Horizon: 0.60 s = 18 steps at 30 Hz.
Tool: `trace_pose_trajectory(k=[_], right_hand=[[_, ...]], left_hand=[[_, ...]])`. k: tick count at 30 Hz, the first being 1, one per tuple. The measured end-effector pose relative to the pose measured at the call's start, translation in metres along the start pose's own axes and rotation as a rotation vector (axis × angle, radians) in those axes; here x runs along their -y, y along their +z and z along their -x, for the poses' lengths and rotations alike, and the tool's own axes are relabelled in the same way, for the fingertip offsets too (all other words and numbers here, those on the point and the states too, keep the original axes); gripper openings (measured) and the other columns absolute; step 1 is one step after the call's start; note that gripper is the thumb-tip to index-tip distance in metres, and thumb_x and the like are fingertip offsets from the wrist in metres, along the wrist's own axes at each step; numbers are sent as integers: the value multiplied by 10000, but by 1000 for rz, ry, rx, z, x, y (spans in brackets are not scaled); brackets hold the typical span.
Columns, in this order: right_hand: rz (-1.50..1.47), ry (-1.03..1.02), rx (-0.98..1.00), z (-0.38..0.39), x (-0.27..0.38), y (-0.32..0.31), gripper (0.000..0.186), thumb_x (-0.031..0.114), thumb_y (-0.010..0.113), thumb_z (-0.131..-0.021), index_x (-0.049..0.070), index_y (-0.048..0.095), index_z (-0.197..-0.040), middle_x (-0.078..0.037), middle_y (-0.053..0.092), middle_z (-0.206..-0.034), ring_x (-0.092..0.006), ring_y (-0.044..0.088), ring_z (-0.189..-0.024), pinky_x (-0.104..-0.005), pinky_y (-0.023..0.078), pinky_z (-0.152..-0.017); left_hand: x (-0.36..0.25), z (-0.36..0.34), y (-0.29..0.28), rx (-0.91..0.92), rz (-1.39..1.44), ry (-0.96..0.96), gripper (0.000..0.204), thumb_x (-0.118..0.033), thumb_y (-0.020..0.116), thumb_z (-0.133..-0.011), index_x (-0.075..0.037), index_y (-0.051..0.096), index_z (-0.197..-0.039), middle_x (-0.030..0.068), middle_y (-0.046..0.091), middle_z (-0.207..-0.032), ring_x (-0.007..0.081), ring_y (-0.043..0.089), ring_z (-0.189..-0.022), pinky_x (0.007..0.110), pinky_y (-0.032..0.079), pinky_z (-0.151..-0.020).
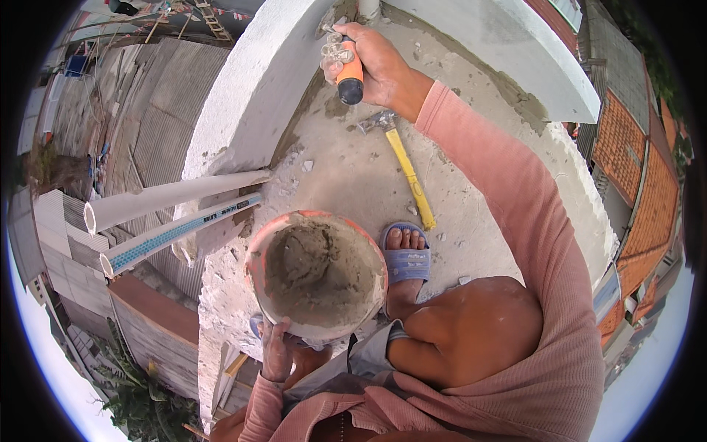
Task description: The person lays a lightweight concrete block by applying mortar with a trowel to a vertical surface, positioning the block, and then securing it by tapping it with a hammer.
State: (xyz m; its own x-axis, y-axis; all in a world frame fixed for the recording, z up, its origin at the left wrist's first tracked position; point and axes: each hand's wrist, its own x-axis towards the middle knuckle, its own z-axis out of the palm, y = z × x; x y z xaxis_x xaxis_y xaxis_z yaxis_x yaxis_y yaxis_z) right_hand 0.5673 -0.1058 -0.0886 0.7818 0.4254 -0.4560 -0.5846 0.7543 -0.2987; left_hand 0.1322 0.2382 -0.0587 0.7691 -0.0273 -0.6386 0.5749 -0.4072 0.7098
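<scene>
In the far corner by the low wall, my right hand (379, 65) grips a trowel (350, 77) by its orange handle with a black end. The trowel's blade is mostly hidden beyond my fingers. A bucket (254, 283) with an orange, mortar-smeared rim stands in front of me, with wet grey mortar (309, 258) inside. My left hand (278, 352) holds the bucket's near rim, fingertips over the edge. A hammer (410, 177) with a yellow handle lies on the concrete just nearer than my right hand, its metal head toward the corner.
Two white pipes (177, 195) jut out over the edge at the left. Low white walls (247, 96) border the concrete slab (479, 158), and a short pipe (369, 9) rises at the far corner. Rooftops (173, 110) lie far below. My sandalled foot (406, 254) is beside the bucket.
</scene>
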Motion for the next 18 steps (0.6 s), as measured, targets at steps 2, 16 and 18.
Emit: trace_pose_trajectory(k=[2, 16, 18], right_hand=[[35, -62, -29, 7, -1, 17, 214, 198, 505, -1027, 54, 348, -1032, -97, 463, -830, -197, 470, -658, -363, 493, -581], [407, -8, 23, 78, -15, 22, 300, 387, 567, -1008, 119, 510, -886, -3, 509, -674, -118, 449, -486, -306, 437, -480], [624, 24, -82, 92, -15, 2, 347, 431, 565, -997, 106, 498, -893, -8, 501, -658, -119, 434, -449, -319, 428, -449]], left_hand=[[11, 1, 0, -51, 268, -112, 296, 37, 597, -936, -31, 540, -1218, 212, 509, -1328, 350, 546, -1150, 435, 503, -963], [-21, 0, 2, -62, 669, -342, 355, -179, 486, -1013, -8, 484, -1324, 163, 511, -1313, 288, 574, -1173, 435, 508, -1006], [-35, -1, 4, -68, 599, -322, 395, -249, 454, -1021, -9, 454, -1335, 153, 529, -1282, 296, 595, -1186, 451, 546, -976]])
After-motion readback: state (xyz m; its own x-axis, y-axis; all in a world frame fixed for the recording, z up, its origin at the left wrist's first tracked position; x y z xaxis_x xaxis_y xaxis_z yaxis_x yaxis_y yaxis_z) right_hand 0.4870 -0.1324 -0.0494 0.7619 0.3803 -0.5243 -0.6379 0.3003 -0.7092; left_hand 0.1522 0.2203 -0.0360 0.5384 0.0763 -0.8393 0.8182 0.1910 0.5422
